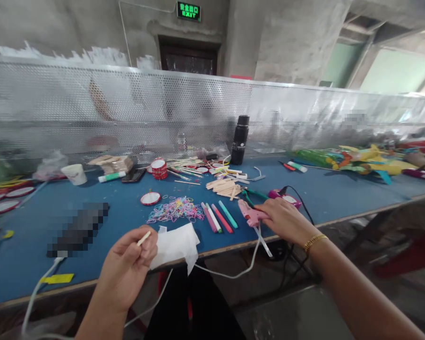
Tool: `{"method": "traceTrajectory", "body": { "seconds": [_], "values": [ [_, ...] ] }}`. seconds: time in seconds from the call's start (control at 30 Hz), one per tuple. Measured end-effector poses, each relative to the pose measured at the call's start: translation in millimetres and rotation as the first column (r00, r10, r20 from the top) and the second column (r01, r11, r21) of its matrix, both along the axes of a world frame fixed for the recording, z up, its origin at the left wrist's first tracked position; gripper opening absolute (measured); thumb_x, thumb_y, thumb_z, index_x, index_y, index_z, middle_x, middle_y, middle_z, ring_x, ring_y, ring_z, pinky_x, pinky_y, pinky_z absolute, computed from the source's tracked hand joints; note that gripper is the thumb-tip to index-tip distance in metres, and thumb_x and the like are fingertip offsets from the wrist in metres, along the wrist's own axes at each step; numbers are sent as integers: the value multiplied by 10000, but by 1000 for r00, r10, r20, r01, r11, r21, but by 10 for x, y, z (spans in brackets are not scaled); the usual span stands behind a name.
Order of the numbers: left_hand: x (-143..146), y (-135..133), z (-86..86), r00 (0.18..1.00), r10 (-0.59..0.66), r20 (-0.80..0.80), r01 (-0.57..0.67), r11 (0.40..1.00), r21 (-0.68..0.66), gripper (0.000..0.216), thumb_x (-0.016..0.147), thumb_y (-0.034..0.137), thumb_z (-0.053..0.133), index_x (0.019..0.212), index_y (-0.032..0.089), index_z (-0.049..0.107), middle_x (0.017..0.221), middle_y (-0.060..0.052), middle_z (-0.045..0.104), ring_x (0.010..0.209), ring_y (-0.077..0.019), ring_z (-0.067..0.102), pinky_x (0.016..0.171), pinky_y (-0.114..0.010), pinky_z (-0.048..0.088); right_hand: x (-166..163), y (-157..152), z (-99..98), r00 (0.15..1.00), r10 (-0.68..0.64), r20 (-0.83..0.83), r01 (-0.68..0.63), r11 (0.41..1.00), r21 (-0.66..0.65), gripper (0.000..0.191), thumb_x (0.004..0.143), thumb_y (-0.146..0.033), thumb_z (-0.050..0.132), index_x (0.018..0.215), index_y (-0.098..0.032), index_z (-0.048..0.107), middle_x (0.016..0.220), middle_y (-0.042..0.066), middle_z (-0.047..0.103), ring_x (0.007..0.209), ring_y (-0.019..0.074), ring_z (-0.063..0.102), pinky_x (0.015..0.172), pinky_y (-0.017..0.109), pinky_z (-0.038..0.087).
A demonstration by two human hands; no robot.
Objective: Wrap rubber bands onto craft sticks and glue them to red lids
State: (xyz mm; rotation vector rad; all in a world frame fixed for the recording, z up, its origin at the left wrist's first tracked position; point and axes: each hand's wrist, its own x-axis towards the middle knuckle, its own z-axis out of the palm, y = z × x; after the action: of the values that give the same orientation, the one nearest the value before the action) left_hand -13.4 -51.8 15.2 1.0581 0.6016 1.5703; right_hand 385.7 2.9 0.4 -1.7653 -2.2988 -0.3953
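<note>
My left hand (129,264) is closed in a pinch around a short wooden stick (143,238), raised in front of the table's near edge. At the right, my right hand (285,218) has its fingers on a pink hot glue gun (250,213), which lies near the table edge with a clear glue stick (264,243) poking out of its back. Between my hands, white tissue paper (177,243) droops over the edge. Beyond the tissue is a heap of pastel paper clips (179,209), and several felt-tip markers (224,216) lie side by side right of it.
Flat wooden sticks (225,188) are piled behind the markers, near green-handled pliers (255,193). A black bottle (240,140) stands by the perforated metal screen (205,106). A phone-like dark device (80,229) with a white cable lies at left. A paper cup (74,174) stands farther back.
</note>
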Motion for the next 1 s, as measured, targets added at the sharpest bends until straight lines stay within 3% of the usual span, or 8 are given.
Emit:
{"method": "traceTrajectory", "body": {
  "seconds": [0.33, 0.7, 0.8, 0.87, 0.93, 1.0],
  "values": [
    [-181, -89, 12, 996, 55, 69, -55, 998, 9, 374, 651, 439, 960, 869, 168, 822, 664, 13, 483, 572, -69, 390, 481, -165, 340, -118, 93, 71, 997, 41, 62, -46, 995, 85, 350, 909, -296, 602, 1206, -238, 777, 1176, 114, 771, 1092, 324, 691, 984, 466, 500],
    [-362, -105, 54, 987, 105, 119, -99, 994, -53, 444, 577, 424, 998, 753, 141, 704, 659, 37, 446, 563, -62, 328, 451, -159, 350, -733, 104, 564, 996, 80, -25, -79, 996, 43, 342, 972, -316, 565, 1255, -225, 733, 1309, 106, 734, 1247, 332, 635, 1078, 511, 451],
    [-414, -103, 68, 982, 120, 144, -114, 992, -50, 460, 554, 426, 1008, 721, 149, 680, 655, 41, 437, 564, -66, 332, 445, -163, 350, -970, 165, 755, 988, 96, -122, -85, 992, 89, 326, 979, -303, 564, 1239, -212, 739, 1302, 112, 742, 1240, 336, 646, 1082, 520, 453],
    [-420, -103, 82, 978, 136, 160, -131, 991, -40, 468, 541, 418, 1013, 694, 151, 660, 647, 45, 424, 566, -69, 337, 442, -163, 359, -1212, 266, 856, 956, 198, -218, -181, 979, 97, 302, 971, -294, 592, 1216, -197, 739, 1276, 108, 756, 1239, 312, 653, 1098, 487, 452],
    [-409, -106, 93, 975, 152, 164, -146, 988, -44, 465, 541, 400, 1013, 674, 148, 646, 645, 47, 418, 567, -69, 340, 441, -159, 367, -1536, 425, 915, 890, 305, -339, -320, 947, 12, 290, 968, -320, 626, 1208, -188, 720, 1235, 93, 770, 1185, 261, 684, 1074, 411, 479],
    [-396, -113, 92, 975, 157, 155, -150, 987, -57, 458, 559, 396, 1003, 657, 143, 634, 643, 46, 417, 560, -64, 330, 436, -154, 360, -1928, 616, 930, 863, 305, -403, -375, 921, -106, 334, 959, -400, 664, 1199, -169, 692, 1222, 89, 770, 1116, 223, 714, 985, 336, 530]
  ]
}}
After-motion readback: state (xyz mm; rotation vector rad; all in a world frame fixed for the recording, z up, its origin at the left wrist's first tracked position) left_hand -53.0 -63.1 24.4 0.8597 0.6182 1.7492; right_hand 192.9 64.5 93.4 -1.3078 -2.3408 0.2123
